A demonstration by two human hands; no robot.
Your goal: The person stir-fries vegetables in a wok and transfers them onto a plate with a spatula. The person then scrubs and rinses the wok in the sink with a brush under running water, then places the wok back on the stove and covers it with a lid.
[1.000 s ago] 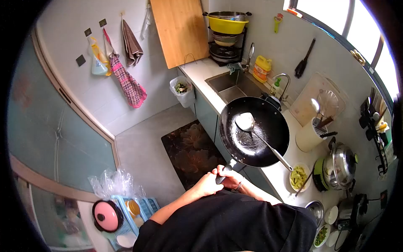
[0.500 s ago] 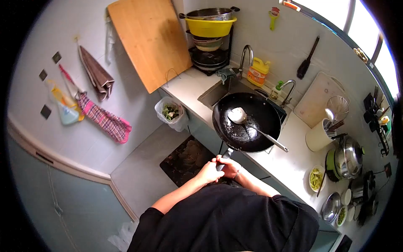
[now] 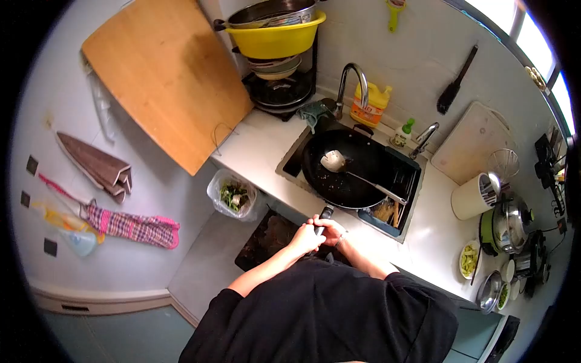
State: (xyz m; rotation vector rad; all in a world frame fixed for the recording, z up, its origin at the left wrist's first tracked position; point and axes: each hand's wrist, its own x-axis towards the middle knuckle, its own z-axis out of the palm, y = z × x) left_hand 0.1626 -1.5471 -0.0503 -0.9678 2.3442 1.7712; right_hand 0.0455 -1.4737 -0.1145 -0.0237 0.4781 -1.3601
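Observation:
A black wok (image 3: 354,190) is over the sink (image 3: 293,158), its handle pointing toward me. A metal spatula (image 3: 333,161) lies in it, its long handle reaching over the right rim. Both of my hands are closed round the wok's handle: my left hand (image 3: 306,238) on the left side, my right hand (image 3: 330,231) on the right, close against each other. Beside the wok, in the right part of the sink, a dark basin (image 3: 387,226) shows, with a brownish thing and a wooden stick inside.
Behind the sink stand a tall faucet (image 3: 352,75), a yellow bottle (image 3: 374,104) and a smaller faucet (image 3: 426,136). A bagged waste bin (image 3: 213,192) hangs at the counter's left. To the right are a utensil holder (image 3: 467,201), a steel pot (image 3: 511,227) and bowls.
The view has turned and moved toward the sink. The wok, held by both hands, has gone from beside the sink to over it, with the spatula still inside.

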